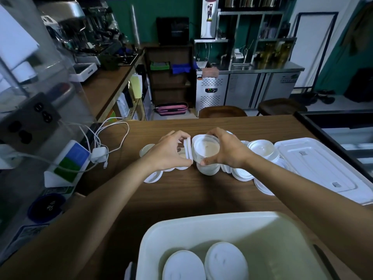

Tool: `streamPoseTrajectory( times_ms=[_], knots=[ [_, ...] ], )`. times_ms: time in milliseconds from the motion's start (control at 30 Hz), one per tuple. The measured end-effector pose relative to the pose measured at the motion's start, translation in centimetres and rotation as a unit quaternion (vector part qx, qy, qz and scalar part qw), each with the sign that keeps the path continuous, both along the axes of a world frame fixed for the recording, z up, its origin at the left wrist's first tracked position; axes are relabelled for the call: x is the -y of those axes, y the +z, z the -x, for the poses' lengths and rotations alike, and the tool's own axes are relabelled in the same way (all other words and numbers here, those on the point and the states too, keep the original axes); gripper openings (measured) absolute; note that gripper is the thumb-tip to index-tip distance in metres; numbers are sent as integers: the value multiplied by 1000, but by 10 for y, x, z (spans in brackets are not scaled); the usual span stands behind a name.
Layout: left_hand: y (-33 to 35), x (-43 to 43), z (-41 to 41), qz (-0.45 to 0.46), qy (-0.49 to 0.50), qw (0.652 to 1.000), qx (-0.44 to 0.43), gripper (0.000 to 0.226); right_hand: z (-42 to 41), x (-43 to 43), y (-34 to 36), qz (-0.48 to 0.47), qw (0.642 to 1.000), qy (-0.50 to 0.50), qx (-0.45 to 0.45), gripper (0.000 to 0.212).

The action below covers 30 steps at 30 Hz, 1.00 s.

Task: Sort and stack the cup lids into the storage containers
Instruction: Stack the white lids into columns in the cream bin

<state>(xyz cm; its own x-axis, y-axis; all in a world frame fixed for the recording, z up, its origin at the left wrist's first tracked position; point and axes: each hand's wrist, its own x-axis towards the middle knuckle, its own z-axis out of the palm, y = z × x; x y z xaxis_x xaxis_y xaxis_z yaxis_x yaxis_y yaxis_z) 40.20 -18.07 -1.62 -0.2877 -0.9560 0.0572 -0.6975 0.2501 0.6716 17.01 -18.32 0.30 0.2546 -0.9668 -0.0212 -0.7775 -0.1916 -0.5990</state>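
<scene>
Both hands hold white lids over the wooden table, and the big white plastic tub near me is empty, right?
Not empty: the head view shows two stacks of white lids in the big white plastic tub. The left hand and right hand do hold more lids.

This is a café's working area. A chrome espresso machine (80,25) stands on a long wooden side bench (105,87) at the left. Across the aisle a stainless-steel under-counter refrigerator (242,89) carries a steel sink with taps (242,66), with a steel shelving rack (252,23) above. Two round dark stools (222,112) face the brown wood-grain counter (181,195), where white plastic cup lids (262,150) lie heaped.
</scene>
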Motion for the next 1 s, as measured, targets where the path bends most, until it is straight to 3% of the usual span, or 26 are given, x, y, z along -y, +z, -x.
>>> streamPoseTrajectory(
  times_ms=[600,667,767,800,933,1000],
  knots=[
    [46,-101,2,-1,-19,996,-82,80,16,-79,40,53,997,43,38,95],
    [53,-121,5,1,-30,996,-89,77,18,-96,43,62,995,80,9,86],
    [61,-150,11,27,-34,997,-61,74,18,-126,47,82,983,161,45,38],
    [62,-158,13,36,-32,997,-52,75,18,-133,49,74,982,158,72,33],
    [67,-189,19,27,-32,998,-42,78,30,-158,47,1,978,159,138,70],
    [67,-205,24,18,-31,998,-47,77,36,-170,44,-19,967,154,201,79]
  ],
)
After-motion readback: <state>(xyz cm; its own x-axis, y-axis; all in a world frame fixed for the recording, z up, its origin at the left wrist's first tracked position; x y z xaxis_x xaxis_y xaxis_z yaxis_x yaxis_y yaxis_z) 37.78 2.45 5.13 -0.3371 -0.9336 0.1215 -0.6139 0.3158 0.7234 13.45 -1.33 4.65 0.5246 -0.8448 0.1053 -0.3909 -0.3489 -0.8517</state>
